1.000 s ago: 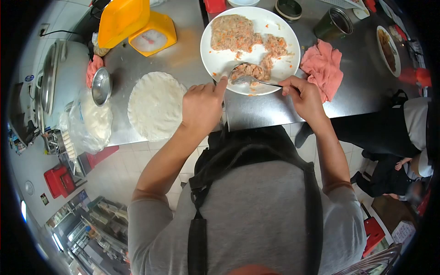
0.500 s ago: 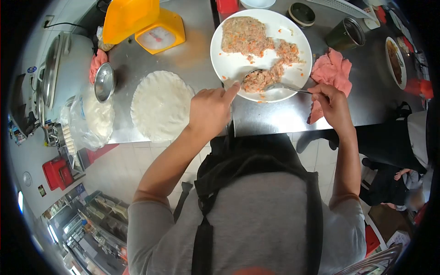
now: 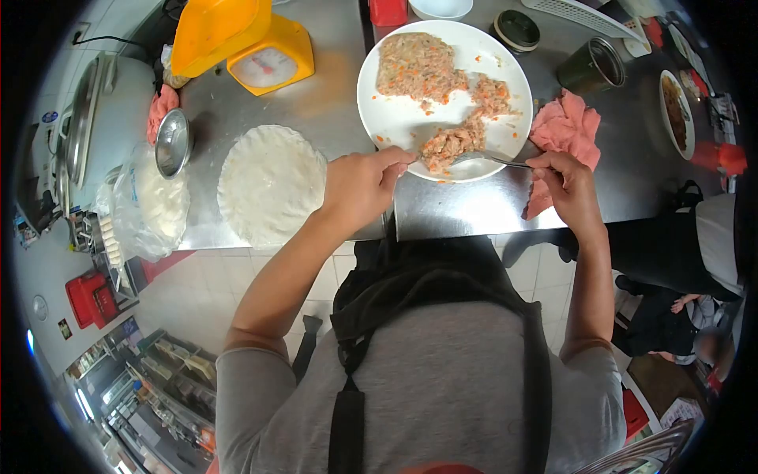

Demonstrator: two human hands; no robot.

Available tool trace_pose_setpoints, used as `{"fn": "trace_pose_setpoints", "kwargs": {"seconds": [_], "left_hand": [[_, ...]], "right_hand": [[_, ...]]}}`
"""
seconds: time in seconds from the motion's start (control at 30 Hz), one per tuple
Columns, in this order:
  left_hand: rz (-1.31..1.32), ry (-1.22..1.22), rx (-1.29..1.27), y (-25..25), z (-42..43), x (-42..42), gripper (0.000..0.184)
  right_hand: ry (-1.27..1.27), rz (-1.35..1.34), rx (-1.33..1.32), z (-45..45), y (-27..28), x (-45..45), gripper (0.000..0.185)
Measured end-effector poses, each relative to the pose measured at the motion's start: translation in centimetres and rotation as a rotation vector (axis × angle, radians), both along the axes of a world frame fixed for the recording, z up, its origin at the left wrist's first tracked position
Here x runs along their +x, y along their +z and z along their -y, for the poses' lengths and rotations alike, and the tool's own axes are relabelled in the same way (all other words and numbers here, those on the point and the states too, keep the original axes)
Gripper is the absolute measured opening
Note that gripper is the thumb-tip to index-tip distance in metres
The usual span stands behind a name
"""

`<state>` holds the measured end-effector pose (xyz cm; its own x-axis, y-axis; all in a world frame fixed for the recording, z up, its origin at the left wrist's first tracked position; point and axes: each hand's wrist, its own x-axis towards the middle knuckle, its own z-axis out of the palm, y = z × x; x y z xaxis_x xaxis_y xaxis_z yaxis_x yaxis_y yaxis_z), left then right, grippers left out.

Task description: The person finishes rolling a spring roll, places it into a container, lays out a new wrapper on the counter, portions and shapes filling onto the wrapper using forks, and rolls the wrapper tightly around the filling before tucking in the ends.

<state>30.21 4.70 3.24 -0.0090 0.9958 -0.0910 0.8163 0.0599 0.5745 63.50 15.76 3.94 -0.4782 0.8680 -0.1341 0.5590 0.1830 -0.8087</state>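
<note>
A large white plate [image 3: 395,122] carries a flat block of minced filling [image 3: 418,65] with orange bits and a looser heap of it [image 3: 454,144] near the close rim. My right hand [image 3: 572,189] grips the handle of a metal spoon [image 3: 505,161], whose bowl lies against the loose heap. At the plate's near-left rim, my left hand [image 3: 359,189] is closed, thumb and forefinger together beside the heap. Whatever it pinches is hidden. Left of that hand lies a round, floury stack of dough wrappers [image 3: 268,186].
A yellow scale [image 3: 272,59] stands behind the wrappers. A metal bowl [image 3: 173,144] and plastic bag [image 3: 146,209] sit left. Right of the plate are a pink cloth [image 3: 564,130], dark container [image 3: 592,65] and round dark-topped dish [image 3: 516,28]. Another person [image 3: 663,257] is at the right.
My left hand has turned and shifted slightly at the plate rim. The spoon has moved slightly along the loose filling. The whole view has shifted a little left.
</note>
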Motion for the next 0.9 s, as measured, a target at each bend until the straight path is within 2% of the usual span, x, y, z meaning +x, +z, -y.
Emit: {"fn": "trace_pose_setpoints", "kwargs": {"seconds": [0.07, 0.1, 0.17, 0.2, 0.27, 0.5, 0.57, 0.6, 0.8, 0.9], "left_hand": [[0.197, 0.069, -0.167, -0.1, -0.6, -0.2, 0.019], [0.197, 0.069, -0.164, -0.5, -0.8, -0.4, 0.019], [0.420, 0.079, -0.180, -1.7, -1.0, -1.2, 0.018], [0.420, 0.077, -0.176, -1.8, -1.1, -1.6, 0.018], [0.655, 0.111, -0.224, -1.8, -1.4, -2.2, 0.019], [0.682, 0.057, -0.159, 0.5, -2.2, -4.1, 0.022], [0.805, 0.097, -0.206, 1.6, -1.9, -4.4, 0.021], [0.801, 0.102, -0.191, 2.3, -2.0, -4.6, 0.021], [0.956, 0.108, -0.198, 6.9, -2.0, -6.8, 0.022], [0.937, 0.140, -0.071, 10.1, -2.1, -10.7, 0.024]], "right_hand": [[0.012, 0.009, 0.009, -0.1, 0.5, 0.3, 0.018], [0.024, 0.018, 0.018, -0.2, 0.8, 0.5, 0.019], [0.022, -0.005, 0.019, -0.4, 1.4, 1.0, 0.018], [0.019, -0.025, 0.016, -0.4, 1.9, 1.4, 0.018], [0.029, -0.061, 0.021, -0.7, 3.6, 1.9, 0.018], [-0.102, -0.227, -0.009, -1.1, 4.2, 5.2, 0.012], [-0.236, -0.232, 0.039, -0.7, 3.7, 5.0, 0.012], [-0.225, -0.239, 0.048, -0.8, 3.4, 4.7, 0.012], [-0.326, -0.257, 0.009, 0.6, -0.2, 4.1, 0.013], [-0.355, -0.270, -0.030, 1.6, -1.0, 4.1, 0.012]]}}
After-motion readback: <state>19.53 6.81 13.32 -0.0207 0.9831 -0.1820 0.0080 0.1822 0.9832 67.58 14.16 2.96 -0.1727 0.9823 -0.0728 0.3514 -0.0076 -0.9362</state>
